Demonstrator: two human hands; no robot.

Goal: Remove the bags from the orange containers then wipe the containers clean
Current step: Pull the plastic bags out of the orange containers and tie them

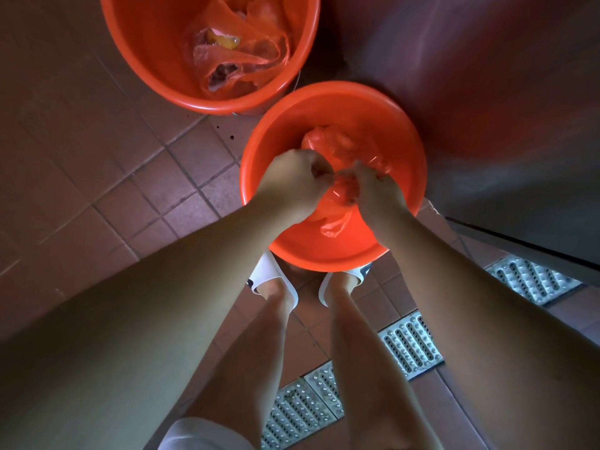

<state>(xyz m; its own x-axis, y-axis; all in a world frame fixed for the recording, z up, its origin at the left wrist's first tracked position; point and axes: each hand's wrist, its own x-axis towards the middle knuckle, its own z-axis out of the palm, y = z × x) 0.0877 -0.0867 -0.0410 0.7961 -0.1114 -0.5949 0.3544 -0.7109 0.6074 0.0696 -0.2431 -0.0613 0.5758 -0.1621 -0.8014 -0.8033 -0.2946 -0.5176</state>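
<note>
Both hands reach down into the near orange basin (334,251), which stands on the tiled floor (97,190) just in front of the person's feet in white slippers (269,271). The left hand (292,180) has its fingers curled tight, and its grip pinches the gathered top of an orange plastic bag (344,151) that lies inside this basin. The right hand (373,190) also grips the same bag, with fingers curled around the crumpled plastic just beside the left hand. A loose end of the bag hangs below the hands. Behind, a larger orange bucket (136,43) stands near the basin and holds more orange bags (240,53). Metal drain grates (409,342) run across the floor near the legs.
</note>
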